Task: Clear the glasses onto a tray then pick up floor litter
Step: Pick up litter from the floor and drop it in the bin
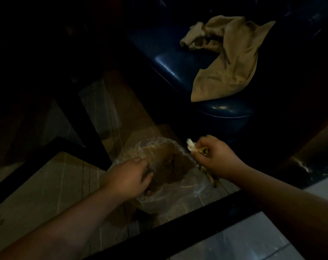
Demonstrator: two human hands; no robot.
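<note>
A clear plastic bag point(178, 152) lies open on the dim tiled floor, low in the middle of the view. My left hand point(128, 176) grips the bag's near left rim and holds it open. My right hand point(214, 156) hovers at the bag's right rim, closed around litter: a white crumpled scrap point(191, 145) sticks out above my fingers, and a shiny gold wrapper point(204, 152) shows in my fist and hangs below it. What lies inside the bag is too dark to tell. No glasses or tray are in view.
A dark blue padded seat point(170, 59) stands at the upper right with a tan cloth point(232, 61) crumpled on it. Black table legs and base bars point(80, 117) cross the floor at left; another black bar point(197, 220) runs under my arms.
</note>
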